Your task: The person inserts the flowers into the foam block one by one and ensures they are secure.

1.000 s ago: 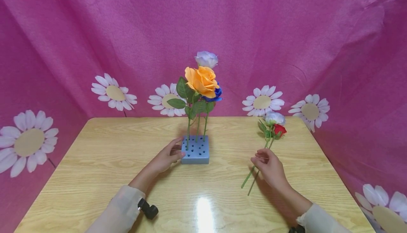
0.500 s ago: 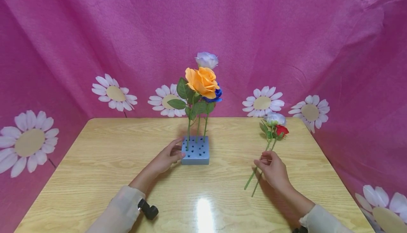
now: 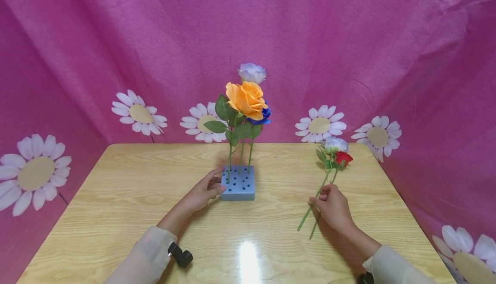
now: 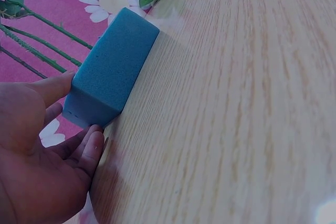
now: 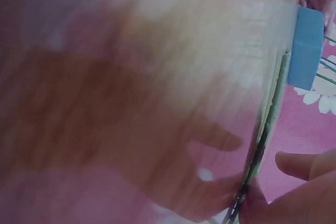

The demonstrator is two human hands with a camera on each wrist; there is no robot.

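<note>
A light-blue foam block [image 3: 238, 197] with holes in its top sits mid-table. Upright in it stand an orange rose [image 3: 246, 100], a pale lilac rose [image 3: 252, 73] and a blue rose [image 3: 263, 115]. My left hand [image 3: 199, 195] holds the block's left side, thumb on one edge and fingers on another, as the left wrist view shows. On the right lie a whitish rose [image 3: 335, 144] and a red rose [image 3: 343, 158], stems side by side. My right hand [image 3: 334, 208] is over their stems; in the right wrist view the fingers touch a stem [image 5: 269, 121] and the thumb stays apart.
The wooden table [image 3: 155, 167] ends at a pink curtain [image 3: 174, 38] printed with large daisies, which hangs behind and on both sides. A bright light reflection lies near the table's front.
My right hand shifts slightly right and farther from me, and both lying stems slide a little to the right. The red rose moves a bit away from the whitish one. The left hand stays put.
</note>
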